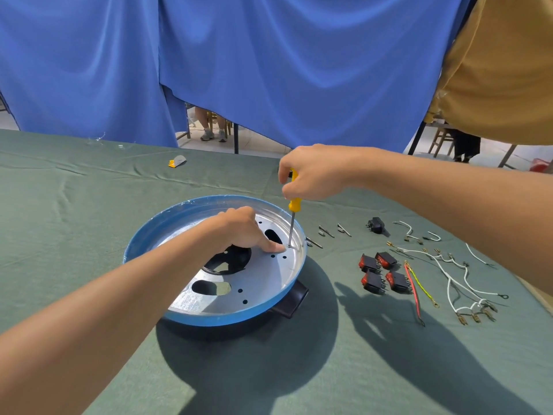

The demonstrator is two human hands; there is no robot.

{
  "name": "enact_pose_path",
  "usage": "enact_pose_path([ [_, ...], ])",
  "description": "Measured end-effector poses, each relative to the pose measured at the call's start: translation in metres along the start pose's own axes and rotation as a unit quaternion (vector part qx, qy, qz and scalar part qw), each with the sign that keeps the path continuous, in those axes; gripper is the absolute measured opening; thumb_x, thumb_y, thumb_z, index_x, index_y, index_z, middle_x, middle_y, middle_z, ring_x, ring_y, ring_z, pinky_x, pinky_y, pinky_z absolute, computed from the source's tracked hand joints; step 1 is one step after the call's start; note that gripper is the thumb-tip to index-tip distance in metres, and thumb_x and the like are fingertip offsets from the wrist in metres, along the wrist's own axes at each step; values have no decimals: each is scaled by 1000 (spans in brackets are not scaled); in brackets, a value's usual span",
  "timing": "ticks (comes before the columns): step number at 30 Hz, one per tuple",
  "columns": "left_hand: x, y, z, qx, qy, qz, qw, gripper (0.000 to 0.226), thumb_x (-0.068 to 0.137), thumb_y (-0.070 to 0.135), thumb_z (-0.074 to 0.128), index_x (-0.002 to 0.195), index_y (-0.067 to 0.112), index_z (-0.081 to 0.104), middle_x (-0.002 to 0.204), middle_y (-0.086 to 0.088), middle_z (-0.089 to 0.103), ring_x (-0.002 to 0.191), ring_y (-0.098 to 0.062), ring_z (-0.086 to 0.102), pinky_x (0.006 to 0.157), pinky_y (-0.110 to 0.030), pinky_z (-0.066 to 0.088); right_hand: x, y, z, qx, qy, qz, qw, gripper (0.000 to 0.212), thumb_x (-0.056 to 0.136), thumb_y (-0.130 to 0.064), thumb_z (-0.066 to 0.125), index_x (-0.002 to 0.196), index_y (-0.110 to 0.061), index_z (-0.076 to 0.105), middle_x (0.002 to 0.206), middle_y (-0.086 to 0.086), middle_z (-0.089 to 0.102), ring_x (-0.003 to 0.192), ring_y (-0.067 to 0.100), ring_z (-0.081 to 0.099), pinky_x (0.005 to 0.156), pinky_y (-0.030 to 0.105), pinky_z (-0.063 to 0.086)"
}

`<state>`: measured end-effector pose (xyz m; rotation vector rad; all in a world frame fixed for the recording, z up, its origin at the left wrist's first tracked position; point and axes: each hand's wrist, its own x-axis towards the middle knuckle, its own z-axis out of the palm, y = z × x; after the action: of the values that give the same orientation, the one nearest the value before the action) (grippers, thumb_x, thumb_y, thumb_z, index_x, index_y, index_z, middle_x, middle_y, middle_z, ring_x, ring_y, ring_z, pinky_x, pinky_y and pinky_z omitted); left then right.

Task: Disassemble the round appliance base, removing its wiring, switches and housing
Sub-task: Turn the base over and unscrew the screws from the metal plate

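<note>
1. Left hand (242, 232) lay nearest, one fingertip pressed flat on the silver inner plate (263, 283) of the blue round base (140, 244), gripping nothing visible.
2. Right hand (314, 175) clenched the yellow screwdriver (294, 203); its shaft stood almost upright, tip touching the plate's far-right edge, just beside that fingertip.
3. Rocker switches (380, 271) and wires (449, 274) lay well right of the base, already out.

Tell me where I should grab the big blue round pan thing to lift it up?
Probably by the black handle poking out under the blue rim of the round base, on its near right side. Come in from that side and wrap fingers around it; the rim itself is wide and smooth. The right hand holds a screwdriver tip-down inside it now.
</note>
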<state>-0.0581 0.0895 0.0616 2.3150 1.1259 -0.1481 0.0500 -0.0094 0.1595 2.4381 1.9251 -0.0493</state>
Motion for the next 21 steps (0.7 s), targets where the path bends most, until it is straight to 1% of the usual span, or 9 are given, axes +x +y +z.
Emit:
enact_pose_path([
  [3,0,1,-1,3,-4,-5,1000,80,66,63,77,122,9,60,124,-14,59,116,-33,55,97,-43,46,1,1,1,-23,25,4,999,48,96,-49,48,74,-8,58,67,3,52,67,22,50,54,30,37],
  [5,0,3,-2,-5,-9,-10,1000,79,66,60,79,123,8,59,124,-14,59,115,-33,56,96,-42,47,0,2,2,-12,24,-22,999,33,95,-40,54,77,-13,63,64,-2,51,67,19,48,52,28,34],
  [7,0,6,-3,-11,-14,-19,1000,79,67,57,81,123,7,57,122,-14,60,112,-32,57,92,-39,48,-3,2,0,-2,17,-38,999,10,91,-30,59,85,-24,66,67,-11,53,67,9,50,51,25,33],
  [8,1,7,-4,-12,-16,-23,1000,78,66,55,82,122,6,57,121,-14,60,111,-32,58,90,-38,48,-5,1,-2,-5,10,-42,999,6,89,-28,60,89,-28,66,69,-14,52,67,5,49,50,23,31],
  [11,4,9,-4,-13,-14,-33,999,78,66,53,83,122,6,56,121,-14,60,111,-32,58,94,-38,47,-4,0,-5,-26,-7,-40,999,16,92,-35,59,97,-23,68,74,-13,54,67,5,48,51,22,31],
  [13,5,9,-3,-7,-11,-36,999,77,67,54,82,121,6,56,120,-13,60,110,-31,58,94,-38,47,-3,0,-4,-37,-7,-32,999,40,96,-46,51,85,-10,65,73,-4,56,67,19,48,53,28,32],
  [15,6,9,-3,-1,-10,-36,999,77,66,55,82,120,7,55,120,-12,60,110,-30,58,92,-36,47,-3,-1,-1,-42,1,-28,999,43,98,-42,50,75,-7,60,63,2,48,65,23,43,51,29,30],
  [18,7,8,-3,-5,-11,-35,999,77,65,55,83,119,5,57,120,-14,61,111,-31,59,87,-36,47,-3,-3,-3,-24,-12,-27,999,11,91,-29,59,94,-20,65,71,-6,53,68,14,50,51,26,32],
  [21,6,7,-3,-14,-13,-38,999,78,65,54,83,120,6,56,121,-15,61,111,-32,59,88,-37,48,-2,-5,-8,-23,-43,-10,999,21,87,-30,63,107,-24,61,85,-7,55,80,15,57,53,26,38],
])
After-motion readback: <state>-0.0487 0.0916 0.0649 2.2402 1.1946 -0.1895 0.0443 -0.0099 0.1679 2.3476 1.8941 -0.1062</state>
